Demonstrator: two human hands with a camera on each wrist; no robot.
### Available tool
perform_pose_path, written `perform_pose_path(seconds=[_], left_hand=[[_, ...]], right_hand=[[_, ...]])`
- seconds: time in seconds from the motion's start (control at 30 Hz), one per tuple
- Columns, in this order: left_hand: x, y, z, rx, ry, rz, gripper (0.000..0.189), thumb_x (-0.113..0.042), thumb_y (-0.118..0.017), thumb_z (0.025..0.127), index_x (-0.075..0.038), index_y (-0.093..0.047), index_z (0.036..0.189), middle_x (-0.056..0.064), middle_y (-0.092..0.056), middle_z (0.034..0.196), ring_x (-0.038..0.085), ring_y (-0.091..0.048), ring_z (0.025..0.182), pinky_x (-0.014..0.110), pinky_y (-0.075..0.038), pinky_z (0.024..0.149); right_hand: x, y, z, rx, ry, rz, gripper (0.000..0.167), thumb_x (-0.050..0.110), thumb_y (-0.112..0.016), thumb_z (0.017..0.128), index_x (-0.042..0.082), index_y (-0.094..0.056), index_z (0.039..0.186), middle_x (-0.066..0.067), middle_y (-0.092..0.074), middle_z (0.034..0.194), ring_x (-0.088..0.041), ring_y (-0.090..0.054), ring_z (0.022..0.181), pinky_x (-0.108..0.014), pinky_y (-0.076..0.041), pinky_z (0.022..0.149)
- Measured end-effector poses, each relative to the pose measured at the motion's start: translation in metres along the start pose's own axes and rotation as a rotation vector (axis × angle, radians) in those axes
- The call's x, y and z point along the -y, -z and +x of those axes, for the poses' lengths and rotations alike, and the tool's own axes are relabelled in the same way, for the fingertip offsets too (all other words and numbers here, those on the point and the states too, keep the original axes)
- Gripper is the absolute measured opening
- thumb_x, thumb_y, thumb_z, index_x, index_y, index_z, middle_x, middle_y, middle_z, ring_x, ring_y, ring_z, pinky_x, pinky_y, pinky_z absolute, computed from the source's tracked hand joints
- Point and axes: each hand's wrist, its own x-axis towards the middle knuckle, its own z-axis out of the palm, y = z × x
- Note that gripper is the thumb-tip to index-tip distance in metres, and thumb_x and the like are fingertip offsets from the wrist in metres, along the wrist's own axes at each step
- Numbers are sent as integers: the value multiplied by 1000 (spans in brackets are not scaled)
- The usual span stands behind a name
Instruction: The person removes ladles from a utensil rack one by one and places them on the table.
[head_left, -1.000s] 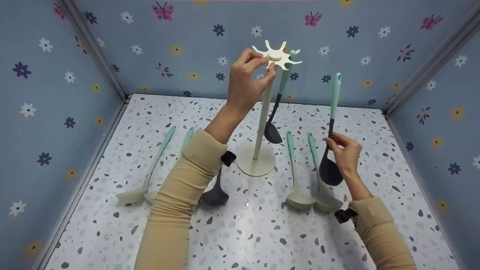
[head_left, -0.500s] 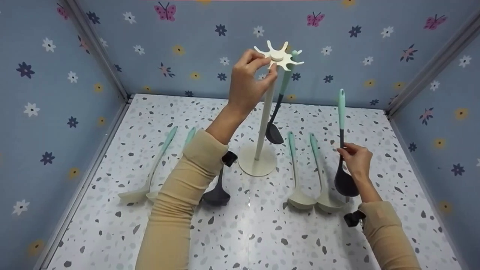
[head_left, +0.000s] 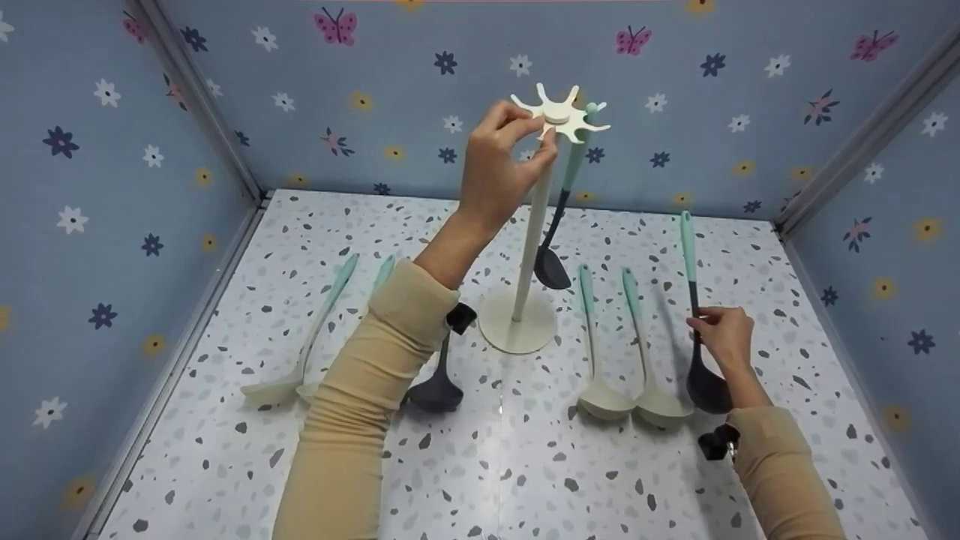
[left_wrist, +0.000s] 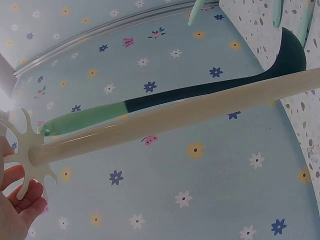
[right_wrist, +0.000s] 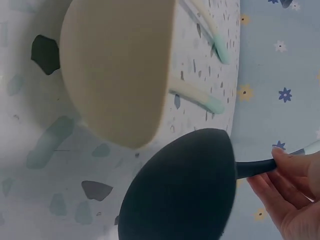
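My left hand [head_left: 499, 161] pinches the hooked top of a cream utensil stand [head_left: 534, 232], thumb and fingers at its hub. From one hook on the far right hangs a black ladle with a mint handle [head_left: 553, 268]. Over at the right, my right hand [head_left: 726, 334] pinches the dark neck of another black ladle [head_left: 706, 386], its mint handle pointing up and its bowl low over the table. In the right wrist view that dark bowl [right_wrist: 180, 185] is beside a cream ladle bowl [right_wrist: 117, 70].
Two cream ladles [head_left: 604, 399] lie right of the stand. On the left lie a cream ladle [head_left: 281, 386], another partly hidden by my left sleeve, and a black ladle [head_left: 436, 394]. Blue patterned walls [head_left: 420, 45] enclose the speckled table [head_left: 510, 465].
My right hand has moved right and down with the black ladle, away from the stand and past the cream ladles. My left hand keeps its hold on the stand's top.
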Motion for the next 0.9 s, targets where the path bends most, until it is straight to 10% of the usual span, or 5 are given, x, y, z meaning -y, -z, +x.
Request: perform_pose_path(seconds=[0.9], left_hand=[[-1,1,0,7,5,7,22,-14,-58,82,2,-68,93,10,-55,85,16,-51,81,16,-40,73]], right_hand=[[-33,-5,4,220,-200,-196,32,4,-63,76,-17,-58,101,-28,-60,87,-20,-60,60,-25,-49,52]])
